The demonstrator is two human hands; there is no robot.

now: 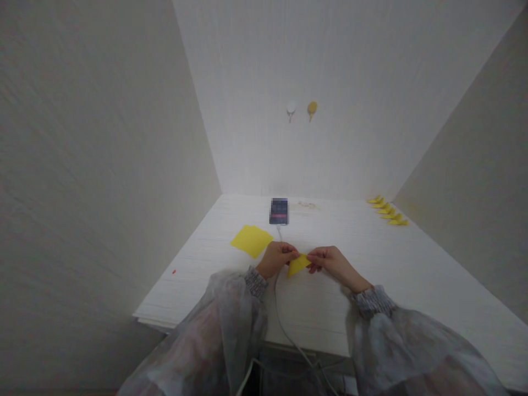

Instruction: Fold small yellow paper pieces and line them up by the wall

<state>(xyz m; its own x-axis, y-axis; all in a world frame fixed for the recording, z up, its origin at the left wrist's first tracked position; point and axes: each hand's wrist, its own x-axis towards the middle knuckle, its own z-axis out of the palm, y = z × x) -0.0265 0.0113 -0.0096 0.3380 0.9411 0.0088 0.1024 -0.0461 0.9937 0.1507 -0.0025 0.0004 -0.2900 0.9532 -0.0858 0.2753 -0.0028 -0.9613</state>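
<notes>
Between my two hands is a folded piece of yellow paper, held just above the white table. My left hand pinches its upper left side with thumb and fingers. At its upper right corner, my right hand grips the paper between thumb and fingertips. The paper hangs toward me as a slanted, pointed shape; its finer folds are too small to make out. Just beyond my left hand lie several flat yellow paper sheets, slightly fanned.
A phone lies near the back wall, with a white cable running past my left hand over the table's front edge. Several folded yellow paper pieces stand in a row at the back right. A small red bit lies at left.
</notes>
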